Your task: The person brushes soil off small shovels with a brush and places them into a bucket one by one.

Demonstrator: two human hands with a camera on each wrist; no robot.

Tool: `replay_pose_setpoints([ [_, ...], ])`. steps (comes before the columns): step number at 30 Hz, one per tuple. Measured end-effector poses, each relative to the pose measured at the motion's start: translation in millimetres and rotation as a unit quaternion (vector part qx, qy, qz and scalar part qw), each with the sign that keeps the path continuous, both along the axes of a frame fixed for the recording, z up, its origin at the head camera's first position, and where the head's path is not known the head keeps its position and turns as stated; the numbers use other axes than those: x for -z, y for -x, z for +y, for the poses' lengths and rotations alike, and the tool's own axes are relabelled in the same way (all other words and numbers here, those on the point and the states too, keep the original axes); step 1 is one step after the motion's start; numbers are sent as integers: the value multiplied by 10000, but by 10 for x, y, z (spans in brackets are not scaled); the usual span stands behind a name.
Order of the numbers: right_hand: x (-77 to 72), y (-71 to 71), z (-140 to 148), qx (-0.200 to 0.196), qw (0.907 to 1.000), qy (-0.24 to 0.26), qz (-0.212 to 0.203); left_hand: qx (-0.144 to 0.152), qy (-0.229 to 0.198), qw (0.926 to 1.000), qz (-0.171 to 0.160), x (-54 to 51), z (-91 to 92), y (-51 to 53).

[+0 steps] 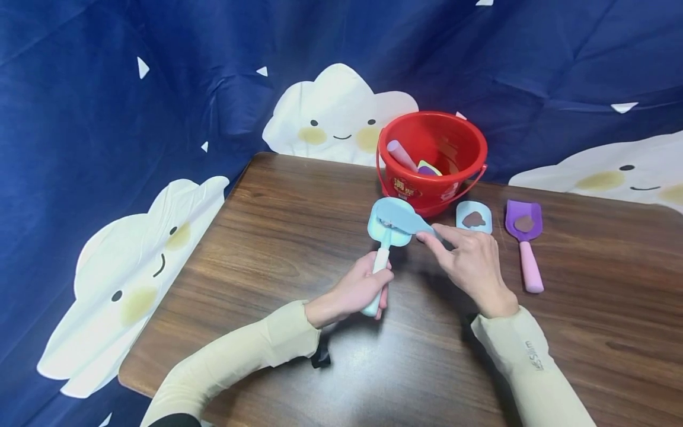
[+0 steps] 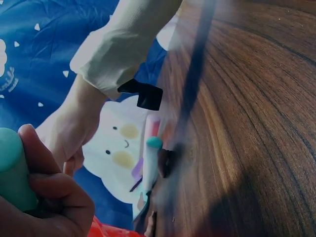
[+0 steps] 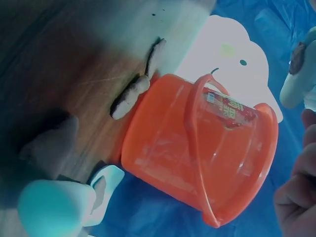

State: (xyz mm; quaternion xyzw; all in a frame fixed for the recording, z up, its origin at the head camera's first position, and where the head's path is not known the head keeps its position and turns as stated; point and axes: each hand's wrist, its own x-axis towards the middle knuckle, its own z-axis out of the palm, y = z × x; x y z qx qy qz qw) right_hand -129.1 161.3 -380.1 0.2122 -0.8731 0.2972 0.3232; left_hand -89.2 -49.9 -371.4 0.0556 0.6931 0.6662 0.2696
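Observation:
In the head view, my left hand (image 1: 360, 284) grips the white handle of a light blue toy shovel (image 1: 392, 239). Its blade tilts up, with a small patch of something pale and grainy on it. My right hand (image 1: 469, 258) pinches the end of a flat light blue toy spatula (image 1: 402, 218), which lies across that blade and covers part of it. Seen from the left wrist, the left fingers (image 2: 61, 190) curl round a mint-green handle end (image 2: 12, 168). At the edge of the right wrist view are curled fingers (image 3: 298, 190); what they hold is unclear there.
A red bucket (image 1: 427, 198) holds a pink handle and yellow and purple pieces. Right of it lie a light blue shovel (image 1: 482, 209) and a purple shovel (image 1: 530, 267), each bearing brown material. Several greyish-brown lumps (image 3: 132, 96) show near the bucket. A cloud-patterned blue cloth (image 1: 176, 41) hangs behind.

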Motion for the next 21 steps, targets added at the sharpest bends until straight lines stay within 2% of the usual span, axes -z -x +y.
replay_pose_setpoints([
  [9,24,45,0,-110,9987,441,-225,-67,-4,10000,-58,6,15,-8],
  [16,-47,53,-11,-47,9959,835,-330,-155,55,9999,-36,19,-7,4],
  [21,-115,9,-2,-244,9961,704,-467,-237,79,9997,17,15,-25,23],
])
